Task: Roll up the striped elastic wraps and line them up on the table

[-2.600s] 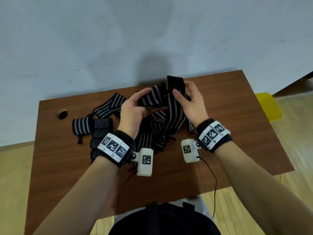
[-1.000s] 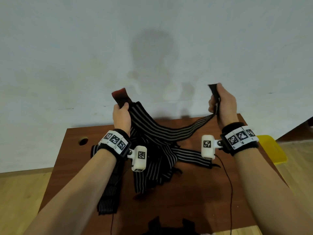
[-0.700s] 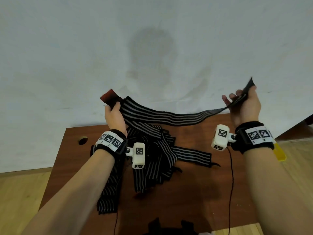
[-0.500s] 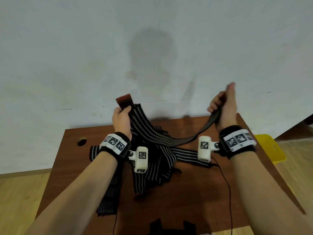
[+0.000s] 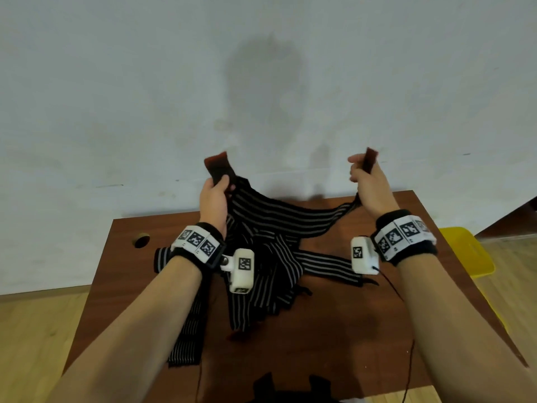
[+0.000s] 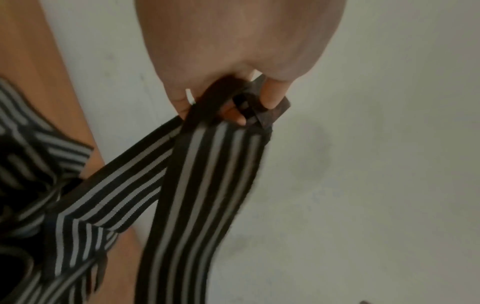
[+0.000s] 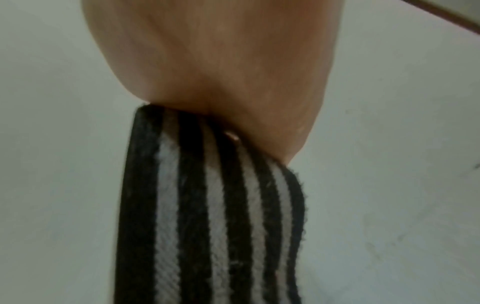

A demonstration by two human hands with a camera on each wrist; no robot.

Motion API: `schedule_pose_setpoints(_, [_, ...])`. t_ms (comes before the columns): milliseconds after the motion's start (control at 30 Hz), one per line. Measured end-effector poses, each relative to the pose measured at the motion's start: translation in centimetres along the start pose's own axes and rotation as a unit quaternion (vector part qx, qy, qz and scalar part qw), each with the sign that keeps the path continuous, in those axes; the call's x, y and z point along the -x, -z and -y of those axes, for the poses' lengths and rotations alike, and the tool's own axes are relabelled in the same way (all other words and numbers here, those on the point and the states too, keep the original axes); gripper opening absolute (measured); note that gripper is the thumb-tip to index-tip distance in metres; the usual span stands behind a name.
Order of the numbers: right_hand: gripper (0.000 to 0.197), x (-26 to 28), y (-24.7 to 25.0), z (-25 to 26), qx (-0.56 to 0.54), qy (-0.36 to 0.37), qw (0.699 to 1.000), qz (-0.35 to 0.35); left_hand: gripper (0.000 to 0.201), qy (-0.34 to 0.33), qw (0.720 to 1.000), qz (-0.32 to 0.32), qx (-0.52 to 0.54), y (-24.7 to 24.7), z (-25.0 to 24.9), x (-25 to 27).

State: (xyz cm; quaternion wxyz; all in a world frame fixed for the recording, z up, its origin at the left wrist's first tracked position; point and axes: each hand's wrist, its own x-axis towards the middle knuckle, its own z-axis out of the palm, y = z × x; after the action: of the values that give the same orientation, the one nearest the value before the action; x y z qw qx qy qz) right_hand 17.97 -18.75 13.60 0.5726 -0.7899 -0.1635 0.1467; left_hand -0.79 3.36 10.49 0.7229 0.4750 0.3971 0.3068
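Note:
A black-and-white striped elastic wrap hangs slack in the air between my two hands above the table. My left hand pinches its dark end tab; in the left wrist view the fingers curl round that tab, where two striped lengths meet. My right hand grips the other dark end, and the strap drops from under the palm in the right wrist view. Below lies a tangled pile of loose striped wraps. One strip hangs toward the table's near left edge.
The brown wooden table stands against a pale wall and has a round hole at its back left. A yellow seat stands to the right of it. Thin cables trail from the wrist cameras.
Both hands lifted one wrap out of the pile on the table. The right hand pulled its end out to the right, came back in, and now holds it higher with the strap sagging.

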Motion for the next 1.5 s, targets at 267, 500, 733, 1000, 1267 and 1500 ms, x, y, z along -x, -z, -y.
schedule_pose_setpoints(267, [0.025, 0.1, -1.6, 0.7, -0.035, -0.017, 0.998, 0.054, 0.032, -0.121, 0.969, 0.11, -0.184, -4.4, -4.4, 2.3])
schedule_pose_setpoints(500, [0.023, 1.3, -0.6, 3.6, -0.043, 0.129, 0.987, 0.085, 0.044, -0.158, 0.952, 0.219, -0.141, -5.7, -7.1, 2.7])
schedule_pose_setpoints(733, [0.031, 3.8, -0.9, 5.1, -0.12, 0.142, 0.977, 0.107, 0.032, -0.027, 0.973, 0.223, -0.054, -5.1, -5.3, 4.0])
schedule_pose_setpoints(1000, [0.023, 4.8, -2.4, 5.7, -0.147, 0.123, 0.973, 0.127, 0.033, 0.016, 0.979, 0.202, 0.04, -5.5, -4.0, 5.5])
schedule_pose_setpoints(1267, [0.018, 5.2, -3.9, 5.6, -0.166, 0.094, 0.975, 0.118, 0.038, 0.021, 0.986, 0.165, -0.003, -6.5, -3.9, 6.5])
schedule_pose_setpoints(1500, [0.022, 5.6, -3.9, 5.7, -0.164, 0.108, 0.971, 0.134, 0.042, 0.043, 0.979, 0.196, 0.017, -6.7, -4.4, 7.3])
